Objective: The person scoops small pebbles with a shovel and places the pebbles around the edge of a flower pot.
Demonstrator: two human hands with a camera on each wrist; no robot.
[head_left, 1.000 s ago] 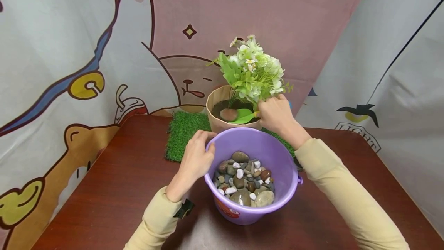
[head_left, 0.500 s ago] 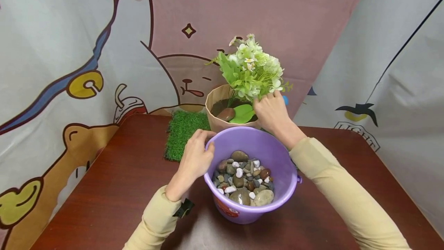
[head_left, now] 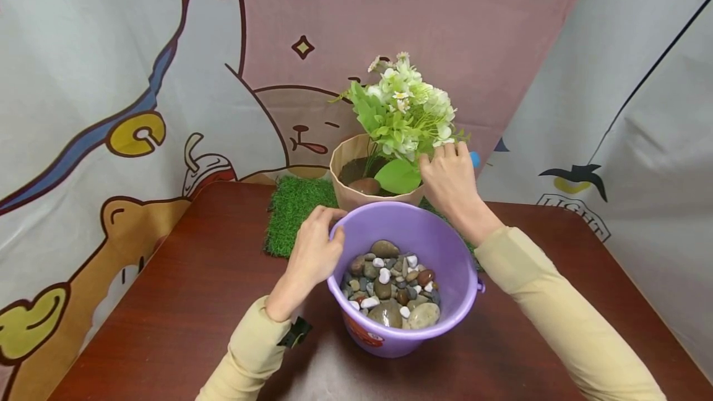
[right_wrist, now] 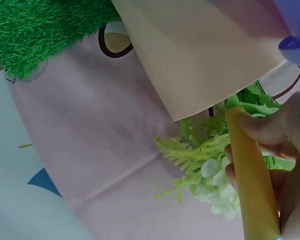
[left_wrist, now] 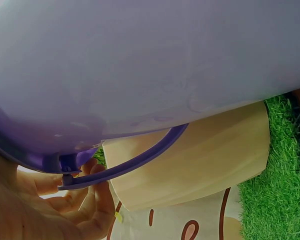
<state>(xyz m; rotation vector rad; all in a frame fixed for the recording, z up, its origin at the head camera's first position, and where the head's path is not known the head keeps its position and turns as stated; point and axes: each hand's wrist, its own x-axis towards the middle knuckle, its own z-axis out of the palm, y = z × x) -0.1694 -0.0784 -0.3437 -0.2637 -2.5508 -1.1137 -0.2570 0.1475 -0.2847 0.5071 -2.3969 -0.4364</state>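
Observation:
My right hand (head_left: 450, 178) grips a toy trowel by its yellow handle (right_wrist: 252, 175), whose blue end sticks out past the hand. The trowel's green leaf-shaped blade (head_left: 398, 176) is over the dark soil in a beige faceted pot (head_left: 373, 203). Beside the blade a smooth brown stone (head_left: 364, 187) lies in the pot. White and green flowers (head_left: 412, 110) rise from the same pot. With my left hand (head_left: 314, 246) I hold the left rim of a purple bucket (head_left: 412, 228), thumb at the inside edge and fingers outside by the handle joint. Wet pebbles (head_left: 383, 289) cover the bucket's bottom.
Under the pot lies an artificial grass mat (head_left: 295, 218), partly hidden by pot and bucket. Everything stands on a dark reddish-brown table (head_left: 211, 265). A printed cartoon curtain (head_left: 267, 30) hangs close behind it. The bucket's purple handle (left_wrist: 140, 160) hangs toward the pot.
My right hand pulled slightly left, then moved back right with the trowel. The blade now tilts more upright beside the stone, and its yellow neck is hidden. My left hand and the bucket stay put.

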